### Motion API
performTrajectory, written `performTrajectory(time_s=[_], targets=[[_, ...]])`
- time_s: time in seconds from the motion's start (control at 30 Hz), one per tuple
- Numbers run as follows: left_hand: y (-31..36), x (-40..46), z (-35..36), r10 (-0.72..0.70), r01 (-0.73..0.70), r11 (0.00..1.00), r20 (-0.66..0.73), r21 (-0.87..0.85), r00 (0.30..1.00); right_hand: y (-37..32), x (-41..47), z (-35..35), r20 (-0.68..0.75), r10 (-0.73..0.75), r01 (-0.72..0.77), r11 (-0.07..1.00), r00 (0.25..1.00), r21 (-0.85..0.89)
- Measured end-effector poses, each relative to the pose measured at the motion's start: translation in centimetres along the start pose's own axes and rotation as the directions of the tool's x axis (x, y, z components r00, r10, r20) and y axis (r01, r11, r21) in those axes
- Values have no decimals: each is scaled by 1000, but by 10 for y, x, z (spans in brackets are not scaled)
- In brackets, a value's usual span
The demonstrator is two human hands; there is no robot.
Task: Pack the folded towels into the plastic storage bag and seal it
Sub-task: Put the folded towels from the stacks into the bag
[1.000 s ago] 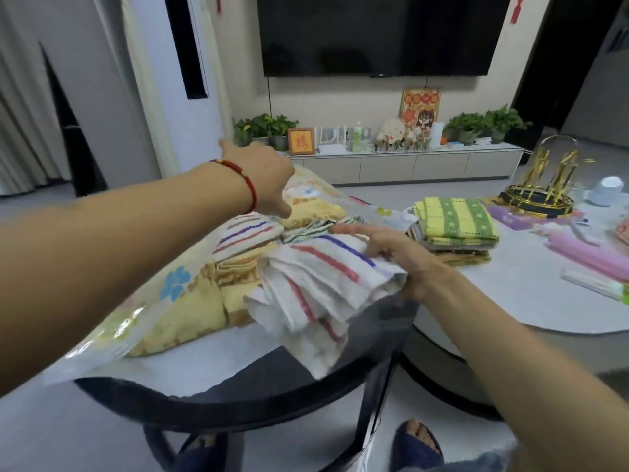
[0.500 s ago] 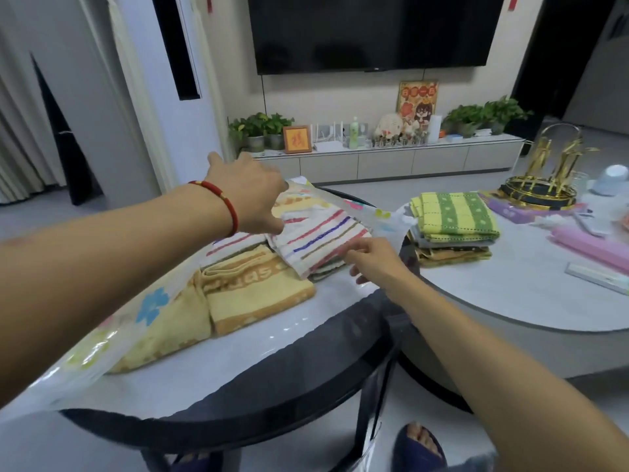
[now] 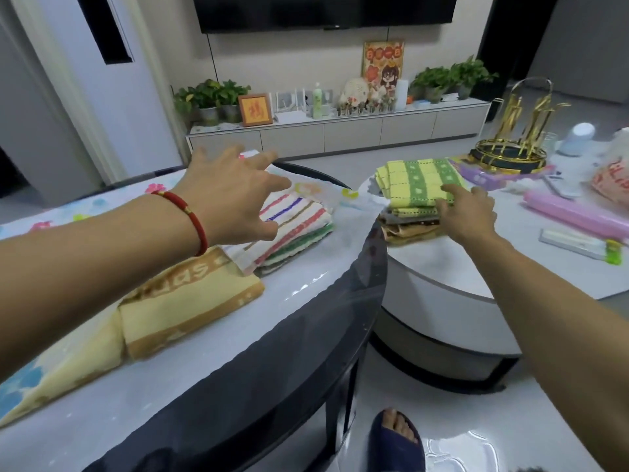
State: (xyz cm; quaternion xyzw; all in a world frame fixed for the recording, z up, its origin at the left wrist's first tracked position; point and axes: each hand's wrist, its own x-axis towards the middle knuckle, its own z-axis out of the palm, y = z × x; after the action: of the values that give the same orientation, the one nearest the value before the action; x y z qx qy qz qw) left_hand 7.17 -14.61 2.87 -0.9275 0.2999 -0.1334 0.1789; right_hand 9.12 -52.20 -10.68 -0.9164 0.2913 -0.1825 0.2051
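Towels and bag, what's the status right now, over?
Left hand open, spread above the striped towels in the bag. Right hand open, fingers on the green-yellow towel topping the unpacked stack. Nothing blocking.

Your left forearm (image 3: 102, 253) covers part of the yellow towel (image 3: 190, 301); the plastic storage bag (image 3: 20, 386) runs off the left edge.

Only semi-readable thing: brown woven letters on the yellow towel (image 3: 190, 301) near the surface's front edge, look like "SAS". The framed red character (image 3: 255, 110) on the TV cabinet is too blurry.
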Motion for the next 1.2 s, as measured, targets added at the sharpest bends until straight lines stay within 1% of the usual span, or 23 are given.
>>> performTrajectory(time_s=[0.1, 0.13, 0.23, 0.27, 0.33, 0.4, 0.43, 0.47, 0.5, 0.53, 0.57, 0.6, 0.73, 0.77, 0.8, 0.87, 0.93, 1.0, 1.07, 1.1, 1.13, 1.17, 1.2], targets=[[4, 12, 6, 15, -15, 1000, -29, -17, 999, 3, 33, 11, 99, 78, -79, 997, 992, 5], [4, 16, 8, 16, -17, 1000, -37, -19, 999, 3, 41, 14, 99, 104, -104, 995, 990, -5], [5, 22, 13, 17, -18, 1000, -51, -24, 999, -1, 55, 18, 2, 132, -131, 990, 991, -45], [5, 22, 14, 16, -18, 1000, -53, -24, 998, -3, 58, 18, -9, 116, -116, 993, 993, -15], [5, 20, 16, 10, -11, 1000, -50, -29, 999, -7, 61, 14, 19, 84, -86, 979, 996, 184], [4, 14, 15, -5, 3, 999, -37, -42, 999, -10, 59, 4, 26, 103, -105, 903, 994, 417], [3, 11, 13, -14, 13, 999, -28, -43, 1000, -12, 57, -4, 58, 136, -146, 836, 989, 529], [1, 6, 12, -25, 24, 999, -18, -41, 1000, -13, 55, -12, 136, 155, -206, 747, 978, 632], [-2, 1, 9, -40, 40, 998, -10, -38, 999, -14, 51, -21, 240, 141, -272, 650, 961, 710], [-5, -5, 7, -61, 60, 998, -4, -36, 998, -15, 47, -32, 337, 98, -332, 562, 936, 758], [-9, -12, 4, -83, 83, 996, 3, -36, 997, -15, 40, -44, 408, 46, -375, 500, 912, 780], [-13, -20, 2, -103, 104, 994, 12, -38, 995, -15, 32, -57, 447, 4, -398, 463, 895, 792], [-32, -58, -2, -178, 183, 982, 73, -56, 981, -10, -16, -106, 462, -69, -405, 381, 884, 831], [-36, -68, -2, -205, 211, 976, 90, -60, 975, -11, -33, -117, 486, -103, -416, 384, 868, 824], [-40, -79, -1, -234, 242, 968, 111, -64, 966, -13, -50, -129, 519, -140, -427, 412, 843, 805], [-48, -101, 3, -281, 295, 953, 162, -69, 946, -22, -86, -151, 594, -219, -420, 525, 774, 741], [-57, -119, 4, -306, 330, 941, 219, -80, 926, -34, -118, -163, 673, -310, -377, 640, 671, 670], [-68, -130, -2, -319, 351, 931, 248, -98, 915, -53, -143, -166, 737, -389, -339, 703, 552, 626], [-77, -135, -12, -330, 360, 926, 223, -111, 917, -81, -168, -155, 768, -477, -305, 724, 427, 619], [-80, -134, -18, -339, 367, 922, 198, -124, 920, -98, -179, -145, 769, -516, -278, 729, 377, 625], [-82, -131, -24, -354, 379, 915, 176, -140, 919, -116, -190, -134, 760, -553, -251, 725, 342, 641], [-85, -131, -30, -374, 398, 904, 159, -157, 914, -138, -200, -120, 734, -593, -236, 701, 330, 673], [-87, -129, -37, -393, 417, 892, 154, -174, 906, -160, -209, -105, 691, -628, -245, 651, 357, 719]])
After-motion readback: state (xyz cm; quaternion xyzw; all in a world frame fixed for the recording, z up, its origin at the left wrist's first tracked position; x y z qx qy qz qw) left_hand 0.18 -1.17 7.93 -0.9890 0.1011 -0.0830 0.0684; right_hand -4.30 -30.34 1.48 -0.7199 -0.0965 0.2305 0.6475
